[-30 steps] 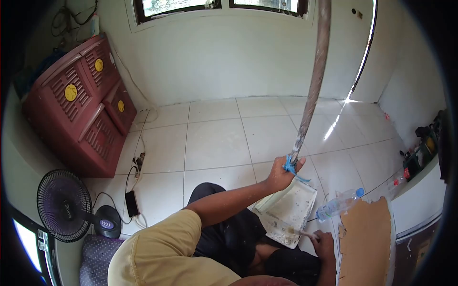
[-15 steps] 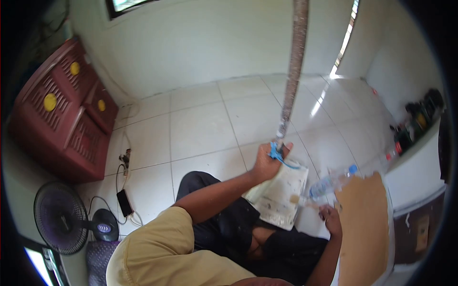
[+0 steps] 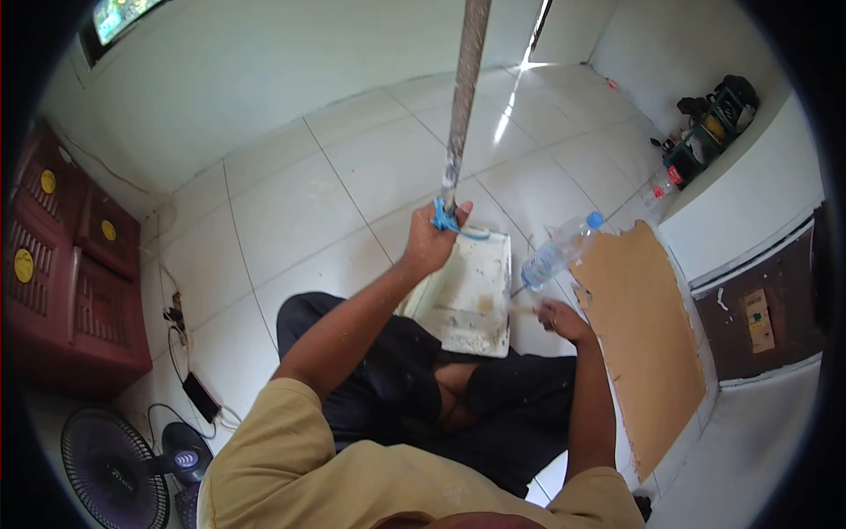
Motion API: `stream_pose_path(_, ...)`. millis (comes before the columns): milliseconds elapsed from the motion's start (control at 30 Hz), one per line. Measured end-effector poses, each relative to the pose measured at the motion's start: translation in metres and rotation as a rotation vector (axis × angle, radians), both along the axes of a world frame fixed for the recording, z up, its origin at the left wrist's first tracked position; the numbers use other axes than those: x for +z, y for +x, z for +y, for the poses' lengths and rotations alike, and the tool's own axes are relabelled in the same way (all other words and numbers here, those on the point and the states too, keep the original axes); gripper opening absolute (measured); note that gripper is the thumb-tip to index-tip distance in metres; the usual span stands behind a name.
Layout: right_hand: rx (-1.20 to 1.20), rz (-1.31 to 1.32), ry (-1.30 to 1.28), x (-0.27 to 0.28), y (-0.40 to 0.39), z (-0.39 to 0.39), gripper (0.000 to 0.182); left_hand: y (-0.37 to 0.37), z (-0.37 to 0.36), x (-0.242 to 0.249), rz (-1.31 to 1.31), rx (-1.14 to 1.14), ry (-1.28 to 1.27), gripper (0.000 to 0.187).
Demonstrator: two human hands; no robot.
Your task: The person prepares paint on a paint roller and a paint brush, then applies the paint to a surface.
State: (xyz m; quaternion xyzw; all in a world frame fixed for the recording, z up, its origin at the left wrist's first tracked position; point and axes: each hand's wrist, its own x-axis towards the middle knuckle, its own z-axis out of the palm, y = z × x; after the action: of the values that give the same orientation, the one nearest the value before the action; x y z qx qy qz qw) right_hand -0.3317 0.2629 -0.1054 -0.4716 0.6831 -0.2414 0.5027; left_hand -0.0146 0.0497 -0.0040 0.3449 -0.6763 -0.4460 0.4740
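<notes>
My left hand (image 3: 435, 236) is closed around the lower end of a long, paint-speckled pole (image 3: 464, 97), where a blue strip (image 3: 443, 215) is tied. Below it a pale paint roller (image 3: 429, 289) lies along the left side of a white, paint-stained tray (image 3: 495, 264) on the floor before my crossed legs. My right hand (image 3: 564, 319) is closed on what looks like a small paintbrush (image 3: 524, 309); its handle is blurred and its tan tip reaches over the tray's right edge. Just beyond that hand stands a clear plastic bottle (image 3: 560, 251) with a blue cap.
Brown cardboard (image 3: 648, 344) lies on the tiles to the right. A maroon cabinet (image 3: 75, 273) and a standing fan (image 3: 115, 472) are at the left, with a black power brick (image 3: 201, 397) and cables. A green crate (image 3: 718, 128) holds things at the far right.
The camera view has turned, so the room appears shifted left and up. My left hand still grips the pole, and my right hand still holds the brush beside the tray.
</notes>
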Motion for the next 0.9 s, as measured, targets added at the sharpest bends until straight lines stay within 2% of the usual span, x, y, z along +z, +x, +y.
stream_pose_path(67, -0.128, -0.016, -0.179, 0.006, 0.016, -0.012, 0.037, 0.003, -0.003, -0.006, 0.023, 0.002, 0.029, 0.045)
stream_pose_path(100, -0.162, 0.044, -0.289, 0.022, 0.028, -0.020, 0.035, 0.001, -0.006, -0.006, 0.050, 0.013, 0.017, 0.047)
stream_pose_path(200, -0.223, 0.137, -0.534, 0.020, 0.031, -0.052, 0.029, -0.002, -0.014, -0.006, 0.110, -0.005, 0.071, 0.044)
stream_pose_path(333, -0.358, 0.082, -0.637, 0.019, 0.053, -0.078, 0.034, -0.002, -0.019, -0.004, 0.189, -0.037, 0.144, 0.039)
stream_pose_path(400, -0.382, 0.332, -0.593, 0.020, 0.058, -0.083, 0.038, 0.001, -0.028, -0.008, 0.221, -0.042, 0.131, 0.040)
stream_pose_path(433, -0.377, 0.327, -0.584, 0.000, 0.049, -0.086, 0.038, 0.005, -0.028, -0.012, 0.248, -0.037, 0.126, 0.041)
stream_pose_path(500, -0.072, 0.933, -0.817, -0.065, 0.018, -0.072, 0.041, 0.012, -0.021, -0.003, 0.172, 0.021, 0.140, 0.042)
stream_pose_path(533, -0.024, 0.867, -0.533, -0.061, 0.020, -0.063, 0.041, 0.013, -0.025, -0.002, 0.209, 0.012, 0.133, 0.042)
stream_pose_path(600, -0.091, 0.852, -0.525, -0.051, 0.022, -0.058, 0.042, 0.011, -0.030, -0.001, 0.294, -0.021, 0.150, 0.042)
stream_pose_path(667, -0.139, 0.839, -0.533, -0.027, 0.028, -0.065, 0.042, 0.009, -0.037, -0.003, 0.277, -0.019, 0.134, 0.042)
stream_pose_path(733, -0.195, 0.835, -0.429, -0.015, 0.040, -0.060, 0.044, 0.013, -0.035, -0.009, 0.244, -0.015, 0.134, 0.041)
stream_pose_path(767, -0.201, 0.832, -0.419, -0.028, 0.037, -0.056, 0.044, 0.012, -0.034, -0.008, 0.265, -0.045, 0.133, 0.041)
stream_pose_path(833, 0.040, 0.899, 0.033, -0.066, 0.023, -0.055, 0.044, 0.008, -0.031, -0.006, 0.295, -0.078, 0.130, 0.041)
stream_pose_path(867, -0.021, 0.838, -0.080, -0.095, 0.011, -0.051, 0.042, 0.006, -0.029, -0.008, 0.243, -0.068, 0.098, 0.043)
stream_pose_path(900, -0.016, 0.848, -0.079, -0.099, 0.008, -0.053, 0.042, 0.006, -0.028, -0.010, 0.195, -0.052, 0.066, 0.044)
